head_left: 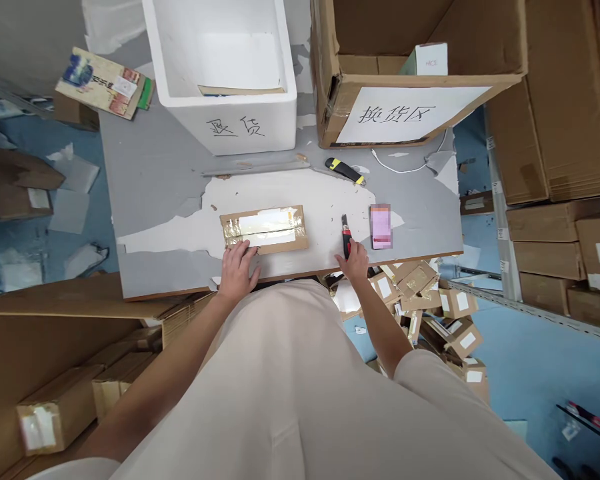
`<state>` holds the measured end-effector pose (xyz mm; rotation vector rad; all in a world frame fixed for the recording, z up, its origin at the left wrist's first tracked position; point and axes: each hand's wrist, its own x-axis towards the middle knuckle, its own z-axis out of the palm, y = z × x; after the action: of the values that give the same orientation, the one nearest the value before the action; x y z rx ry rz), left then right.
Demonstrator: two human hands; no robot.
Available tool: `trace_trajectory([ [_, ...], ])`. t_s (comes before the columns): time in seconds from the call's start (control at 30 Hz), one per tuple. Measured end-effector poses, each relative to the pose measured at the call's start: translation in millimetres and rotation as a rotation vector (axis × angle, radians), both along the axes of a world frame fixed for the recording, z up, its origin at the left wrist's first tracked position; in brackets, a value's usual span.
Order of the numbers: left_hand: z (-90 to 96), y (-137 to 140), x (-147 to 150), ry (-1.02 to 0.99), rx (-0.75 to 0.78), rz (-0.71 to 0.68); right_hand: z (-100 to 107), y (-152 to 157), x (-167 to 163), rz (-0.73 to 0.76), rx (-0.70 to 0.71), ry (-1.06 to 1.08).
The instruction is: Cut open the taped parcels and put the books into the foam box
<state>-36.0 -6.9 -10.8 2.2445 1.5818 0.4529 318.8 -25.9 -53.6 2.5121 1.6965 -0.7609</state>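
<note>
Now carton (266, 227) partly under spread left hand (237, 269); cutter (347, 237) against right hand (356, 263), hold unclear.

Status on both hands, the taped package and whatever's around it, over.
Left hand on taped package, near-left corner. Right hand on handle of red cutter. Package flat on table, white label up. Yellow cutter beyond, apart from package.

At the far edge of the table (155, 157), the foam box (253, 123) and the cardboard carton (325, 87) are cut off by the top of the view. Their front walls partly hide one book (240, 91) and one small box (431, 60), respectively. Near the front edge, the right hand (355, 262) covers some of the utility knife (347, 233). The parcel (297, 243) has print too small for reading; the pink rectangular item (381, 227) is blurred into squares.
</note>
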Motion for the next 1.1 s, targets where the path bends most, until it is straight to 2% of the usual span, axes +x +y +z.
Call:
trace_trajectory([
  [0.17,1.3,0.1,0.9,-0.005,-0.013,-0.010,-1.2,19.9,-15.9,-0.111,-0.109,-0.020],
  [0.27,4.4,0.4,0.4,-0.006,-0.015,-0.032,6.8,32.2,-16.2,-0.142,-0.130,0.062],
  [0.33,6.4,0.6,-0.8,-0.001,-0.020,-0.054,19.3,39.8,-15.3,-0.161,-0.069,0.143],
  [0.43,8.3,0.6,-2.9,0.005,-0.027,-0.085,50.5,54.1,-18.1,-0.107,0.156,0.217],
  [0.5,8.5,0.1,-3.9,0.005,-0.021,-0.095,77.0,66.5,-26.8,0.045,0.287,0.244],
  [0.57,8.2,-1.0,-4.4,0.002,-0.010,-0.105,103.5,79.8,-43.1,0.268,0.329,0.303],
  [0.7,6.1,-3.5,-5.8,-0.003,-0.005,-0.154,142.1,100.6,-90.4,0.770,0.199,0.361],
  [0.77,4.8,-3.6,-7.1,-0.008,-0.002,-0.176,151.1,106.8,-113.1,0.961,0.102,0.281],
  [0.87,3.4,-2.4,-9.0,-0.021,0.012,-0.186,154.8,115.0,-137.4,1.150,0.009,0.120],
  [1.0,3.3,-1.2,-10.4,-0.004,0.028,-0.200,156.1,126.3,-151.8,1.310,-0.054,-0.039],
  [1.1,3.9,-1.5,-10.8,0.017,0.039,-0.205,160.1,132.5,-156.8,1.373,-0.090,-0.112],
])
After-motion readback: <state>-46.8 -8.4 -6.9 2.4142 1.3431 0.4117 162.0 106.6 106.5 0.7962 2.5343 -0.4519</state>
